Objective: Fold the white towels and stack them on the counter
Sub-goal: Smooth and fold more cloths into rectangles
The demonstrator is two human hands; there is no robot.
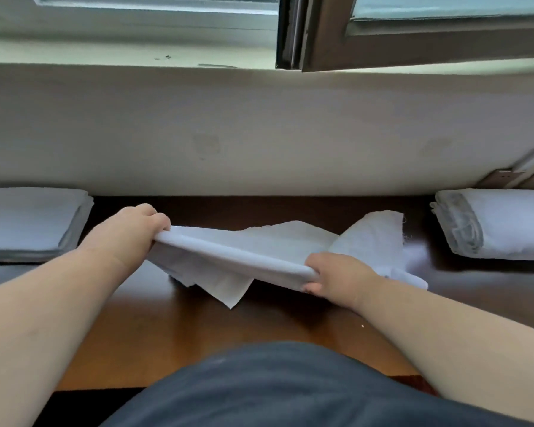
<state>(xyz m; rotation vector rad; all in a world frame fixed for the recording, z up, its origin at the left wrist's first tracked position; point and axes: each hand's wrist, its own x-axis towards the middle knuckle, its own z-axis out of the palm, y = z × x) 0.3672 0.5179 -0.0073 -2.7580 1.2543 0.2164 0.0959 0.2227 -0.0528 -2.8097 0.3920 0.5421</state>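
A stack of folded white towels lies flat at the far left of the counter, against the wall. At the far right lies a second pile of folded white cloth, its layered edges turned toward the middle. Both piles sit well apart from the towel in hand, and nothing lies between them and it.

The white towel hangs in the middle, over the counter, stretched along one folded edge between the two hands. The left hand grips the left end with its fingers curled over the cloth. The right hand pinches the right end, thumb on top and fingers tucked beneath. Loose corners droop toward the wood below, and the far right part rests rumpled on the surface.

The counter is dark, glossy brown wood. Behind it rises a plain cream wall, topped by a sill and a window with a dark frame. The person's dark garment fills the near foreground.
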